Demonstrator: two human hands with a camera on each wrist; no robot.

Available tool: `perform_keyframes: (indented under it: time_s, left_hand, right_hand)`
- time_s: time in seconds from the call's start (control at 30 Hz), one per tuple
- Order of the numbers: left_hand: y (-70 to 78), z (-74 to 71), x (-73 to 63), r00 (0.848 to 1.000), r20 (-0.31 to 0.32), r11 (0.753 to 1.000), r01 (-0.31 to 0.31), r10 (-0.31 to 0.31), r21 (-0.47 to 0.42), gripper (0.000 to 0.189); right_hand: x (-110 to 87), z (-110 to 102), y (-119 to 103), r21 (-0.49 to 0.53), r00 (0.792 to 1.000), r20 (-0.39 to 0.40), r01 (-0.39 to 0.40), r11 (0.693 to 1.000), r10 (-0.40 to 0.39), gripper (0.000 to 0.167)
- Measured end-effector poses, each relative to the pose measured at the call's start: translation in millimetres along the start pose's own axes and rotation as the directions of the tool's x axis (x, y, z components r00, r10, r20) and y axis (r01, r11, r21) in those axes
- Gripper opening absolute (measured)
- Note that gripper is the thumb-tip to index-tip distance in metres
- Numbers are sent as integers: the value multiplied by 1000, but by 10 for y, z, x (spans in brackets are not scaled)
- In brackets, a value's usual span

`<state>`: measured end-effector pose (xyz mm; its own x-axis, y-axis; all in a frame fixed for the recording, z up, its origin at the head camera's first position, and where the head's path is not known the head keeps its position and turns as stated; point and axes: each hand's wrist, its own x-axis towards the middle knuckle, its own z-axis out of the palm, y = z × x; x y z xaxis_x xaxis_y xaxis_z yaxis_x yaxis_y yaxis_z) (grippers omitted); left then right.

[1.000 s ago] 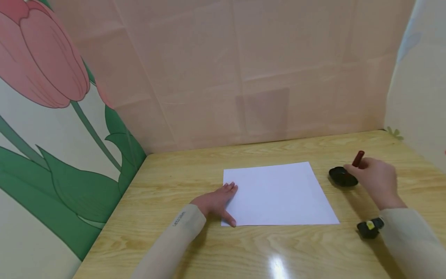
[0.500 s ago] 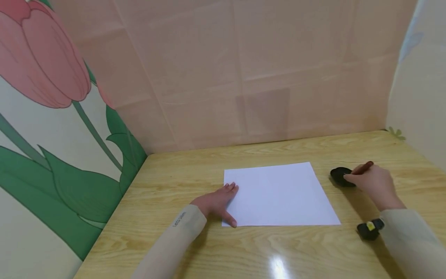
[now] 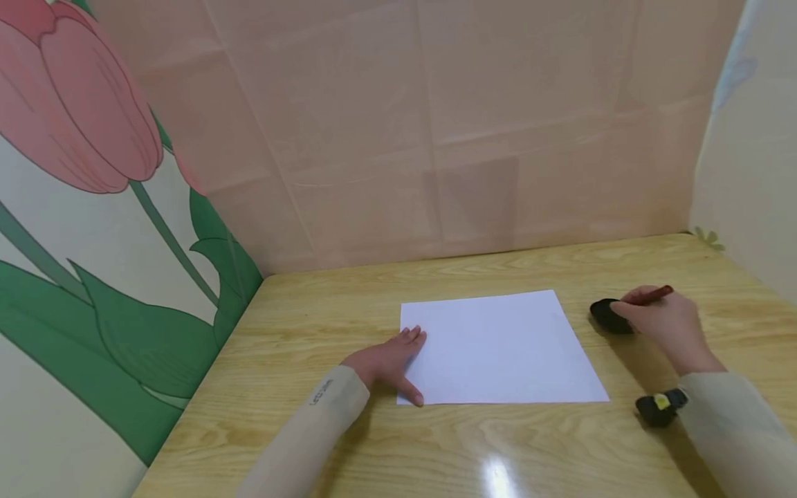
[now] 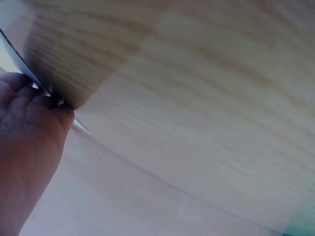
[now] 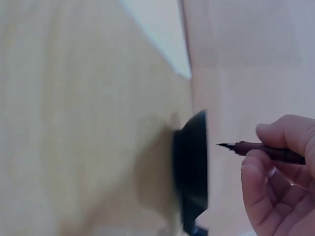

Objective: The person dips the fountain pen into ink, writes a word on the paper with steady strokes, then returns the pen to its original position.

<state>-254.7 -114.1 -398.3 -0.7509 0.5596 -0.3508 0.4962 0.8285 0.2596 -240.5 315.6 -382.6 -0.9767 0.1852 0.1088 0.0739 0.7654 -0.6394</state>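
Note:
A white sheet of paper (image 3: 498,349) lies flat on the wooden table. My left hand (image 3: 386,360) rests on its left edge, thumb and fingers spread. In the left wrist view the fingertips of that hand (image 4: 32,118) meet the sheet's edge. Right of the sheet stands a small black dish (image 3: 602,317). My right hand (image 3: 672,328) pinches a dark red writing brush (image 3: 651,296) between thumb and fingers, close beside the dish. The right wrist view shows the brush's dark pointed tip (image 5: 226,145) apart from the dish's rim, on its open side.
A black wrist camera (image 3: 657,409) hangs at the right cuff, low over the wooden table (image 3: 311,311). Pinkish cloth (image 3: 373,138) covers the wall behind. On the left stands a panel with a painted tulip (image 3: 93,104).
The brush has tilted from nearly upright over the dish to nearly level, its handle end swinging right as my right hand turned. The left hand and paper have kept their place.

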Motion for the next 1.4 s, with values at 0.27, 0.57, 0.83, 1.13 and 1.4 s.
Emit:
perform_keyframes:
  time_s: [0.27, 0.57, 0.83, 1.13, 1.4]
  left_hand:
    - [1, 1, -5, 1000, 1, 1000, 5, -5, 17, 120]
    - [12, -11, -8, 1000, -11, 1000, 4, -3, 21, 118]
    - [-1, -11, 6, 1000, 9, 1000, 21, -21, 23, 119]
    - [-22, 7, 5, 1000, -17, 999, 4, -3, 50, 117]
    - [10, -38, -9, 1000, 2, 998, 1, -1, 58, 117]
  right_hand:
    - [57, 44, -385, 186, 996, 84, -20, 982, 5, 56]
    - [144, 305, -839, 406, 979, 191, -15, 914, -69, 50]
    - [193, 632, -1152, 523, 959, 266, -54, 851, -103, 44]
    - [211, 1068, -1400, 623, 919, 360, -111, 774, -158, 30]
    - [233, 1359, -1533, 644, 905, 396, -153, 750, -155, 26]
